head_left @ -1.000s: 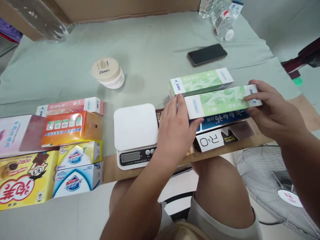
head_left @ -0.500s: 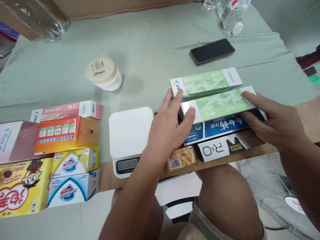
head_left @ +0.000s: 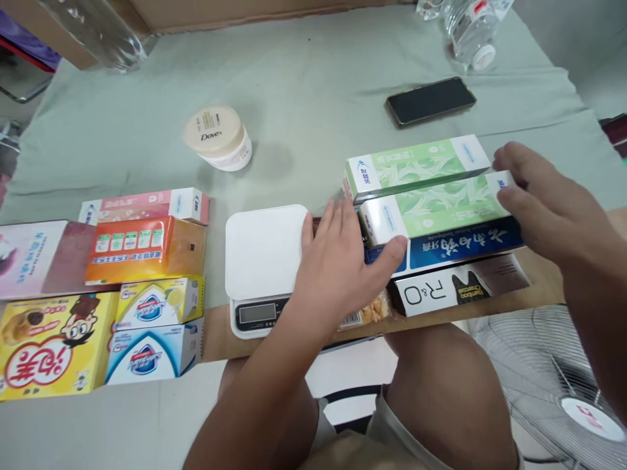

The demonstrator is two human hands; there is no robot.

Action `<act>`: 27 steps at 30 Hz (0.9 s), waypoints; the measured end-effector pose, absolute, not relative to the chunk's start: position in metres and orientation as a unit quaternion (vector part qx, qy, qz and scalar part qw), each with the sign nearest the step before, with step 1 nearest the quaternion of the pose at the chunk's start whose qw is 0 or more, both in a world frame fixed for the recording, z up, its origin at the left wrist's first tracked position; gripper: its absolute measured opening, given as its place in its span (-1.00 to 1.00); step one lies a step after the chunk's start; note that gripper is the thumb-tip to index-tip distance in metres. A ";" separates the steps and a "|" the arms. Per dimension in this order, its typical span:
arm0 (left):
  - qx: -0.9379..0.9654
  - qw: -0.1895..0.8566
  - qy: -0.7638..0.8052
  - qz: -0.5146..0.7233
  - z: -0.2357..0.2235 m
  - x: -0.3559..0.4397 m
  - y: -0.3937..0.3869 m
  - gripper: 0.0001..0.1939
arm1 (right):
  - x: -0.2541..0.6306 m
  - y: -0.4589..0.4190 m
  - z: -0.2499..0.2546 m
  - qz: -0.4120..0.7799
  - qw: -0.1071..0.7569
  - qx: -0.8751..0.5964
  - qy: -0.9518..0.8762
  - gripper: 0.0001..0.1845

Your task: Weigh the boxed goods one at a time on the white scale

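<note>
Two green toothpaste boxes lie side by side: the near box (head_left: 441, 205) rests on a blue toothpaste box (head_left: 455, 248), and the far box (head_left: 418, 166) sits just behind. My left hand (head_left: 337, 261) is open at their left end, palm down, its thumb by the near box's lower left corner. At the right end, my right hand (head_left: 548, 202) is open, thumb at the near box's end and fingers behind it. In front lies a white and black R&O box (head_left: 435, 287). A clear snack packet (head_left: 375, 310) is partly hidden under my left hand.
A white kitchen scale (head_left: 264, 251) stands left of my left hand. Further left are stacked boxes, including an orange box (head_left: 142, 251) and a yellow snack box (head_left: 59, 346). A Dove jar (head_left: 225, 143), a phone (head_left: 431, 101) and a water bottle (head_left: 467, 36) lie farther back.
My left hand has slid down and left off the top of the green boxes. My right hand has shifted to their right end. The view has moved slightly left.
</note>
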State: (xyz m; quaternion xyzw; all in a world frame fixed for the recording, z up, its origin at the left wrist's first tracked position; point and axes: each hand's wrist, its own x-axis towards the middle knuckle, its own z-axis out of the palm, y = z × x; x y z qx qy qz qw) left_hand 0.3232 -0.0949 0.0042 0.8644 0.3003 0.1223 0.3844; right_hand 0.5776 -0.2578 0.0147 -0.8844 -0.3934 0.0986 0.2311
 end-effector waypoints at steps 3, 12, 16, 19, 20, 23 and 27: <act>0.878 0.359 0.280 0.150 -0.002 0.321 -0.104 -0.15 | 0.564 -0.242 0.020 0.094 0.203 -0.917 -0.330 -0.24; 0.848 0.376 0.337 0.159 0.008 0.333 -0.104 -0.20 | 0.549 -0.232 0.021 0.043 0.194 -0.939 -0.282 -0.38; 0.851 0.383 0.342 0.116 0.021 0.335 -0.099 -0.22 | 0.549 -0.228 0.020 0.040 0.203 -0.943 -0.261 -0.31; 0.866 0.376 0.319 0.085 0.025 0.335 -0.096 -0.31 | 0.549 -0.226 0.019 0.041 0.199 -0.944 -0.259 -0.25; 0.868 0.372 0.315 0.090 0.025 0.336 -0.095 -0.33 | 0.549 -0.225 0.019 0.043 0.197 -0.946 -0.255 -0.24; 0.869 0.373 0.303 0.118 0.023 0.336 -0.094 -0.38 | 0.549 -0.223 0.020 0.047 0.192 -0.949 -0.244 -0.30; 0.873 0.365 0.297 0.127 0.019 0.338 -0.093 -0.37 | 0.545 -0.220 0.022 0.017 0.197 -0.954 -0.224 -0.44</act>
